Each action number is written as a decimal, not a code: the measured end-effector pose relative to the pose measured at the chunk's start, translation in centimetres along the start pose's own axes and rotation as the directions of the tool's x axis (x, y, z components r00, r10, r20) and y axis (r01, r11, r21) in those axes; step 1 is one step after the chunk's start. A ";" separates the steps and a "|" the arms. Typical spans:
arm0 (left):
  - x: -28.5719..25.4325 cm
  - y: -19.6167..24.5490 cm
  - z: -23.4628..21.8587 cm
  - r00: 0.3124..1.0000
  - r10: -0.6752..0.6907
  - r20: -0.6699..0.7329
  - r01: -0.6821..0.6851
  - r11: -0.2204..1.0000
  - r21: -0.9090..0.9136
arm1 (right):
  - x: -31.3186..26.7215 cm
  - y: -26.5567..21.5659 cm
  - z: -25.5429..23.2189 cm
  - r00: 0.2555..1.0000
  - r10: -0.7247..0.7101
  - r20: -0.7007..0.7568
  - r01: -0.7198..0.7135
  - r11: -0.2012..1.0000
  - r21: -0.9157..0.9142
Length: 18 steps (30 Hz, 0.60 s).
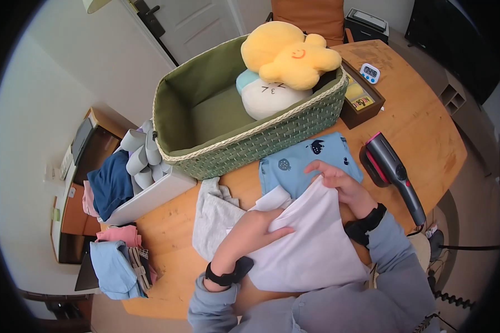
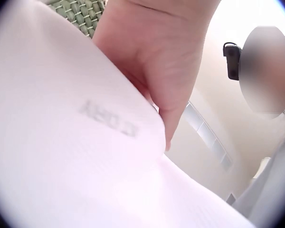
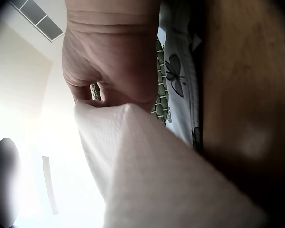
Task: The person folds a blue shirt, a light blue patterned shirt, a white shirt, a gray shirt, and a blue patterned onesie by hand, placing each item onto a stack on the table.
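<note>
A white garment (image 1: 314,244) hangs in folds between my two hands, over the near table edge and in front of my body. My left hand (image 1: 255,230) holds it at its left side, thumb lying across the fabric. Its upper right corner is pinched in my right hand (image 1: 344,186); the right wrist view shows the cloth (image 3: 147,161) drawn taut from those fingers. Faint grey lettering (image 2: 109,118) marks the fabric in the left wrist view. Beyond the hands lies a light blue printed cloth (image 1: 300,158), and a grey garment (image 1: 216,213) sits to the left.
A green woven basket (image 1: 250,147) with yellow and white plush toys (image 1: 289,53) stands behind. On the right lie a handheld garment steamer (image 1: 394,172), a dark box (image 1: 366,105) and a small timer (image 1: 369,73). Folded clothes (image 1: 114,266) and a white bin (image 1: 150,202) are left.
</note>
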<state>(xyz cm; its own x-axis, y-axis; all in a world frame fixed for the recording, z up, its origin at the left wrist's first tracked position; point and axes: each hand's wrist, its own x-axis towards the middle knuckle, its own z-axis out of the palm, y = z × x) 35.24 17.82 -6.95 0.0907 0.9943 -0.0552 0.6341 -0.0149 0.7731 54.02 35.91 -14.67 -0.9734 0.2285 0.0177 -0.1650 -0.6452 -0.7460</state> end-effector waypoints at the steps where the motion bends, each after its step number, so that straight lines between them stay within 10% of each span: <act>1: -0.4 -0.5 0.0 0.999 -0.017 0.038 0.015 0.998 0.065 | 0.0 0.1 0.0 1.000 0.009 -0.009 -0.009 1.000 0.003; 6: -2.7 0.8 -1.8 0.945 -0.172 0.278 0.206 0.973 -0.100 | 0.7 -0.1 1.2 0.986 0.063 0.156 -0.064 0.998 -0.002; 8: -4.5 1.0 -1.2 0.986 -0.164 0.011 0.121 0.677 -0.726 | 0.6 -0.5 1.6 0.954 0.184 0.238 -0.186 0.983 -0.014; 11: -5.5 2.3 -0.9 0.927 -0.366 -0.084 0.029 0.293 -0.956 | 0.2 -0.3 2.1 0.843 0.270 0.465 -0.268 0.961 -0.072; 12: -5.5 3.3 -0.9 0.837 -0.515 -0.182 -0.132 0.133 -0.982 | -0.4 0.2 1.7 0.869 0.322 0.377 -0.293 0.947 -0.132; 14: -5.7 4.5 -1.6 0.846 -0.492 -0.204 -0.146 0.153 -0.977 | -2.2 0.5 1.2 0.883 0.370 0.290 -0.323 0.926 -0.197; 16: -5.8 5.8 -1.6 0.788 -0.379 -0.484 -0.380 0.318 -0.868 | -4.5 0.4 0.9 0.875 0.366 -0.317 -0.464 0.820 -0.334; 18: -6.8 5.2 -1.1 0.751 -0.335 -0.570 -0.460 0.354 -0.814 | -6.3 1.1 0.7 0.904 0.228 -0.361 -0.386 0.798 -0.463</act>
<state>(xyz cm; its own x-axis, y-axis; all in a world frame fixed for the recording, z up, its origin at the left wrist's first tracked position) 37.11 11.06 -1.83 -0.5817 0.8112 0.0598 -0.4426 -0.3773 0.8135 59.82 33.21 -15.11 -0.8602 0.3229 -0.3946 0.3180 -0.2654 -0.9102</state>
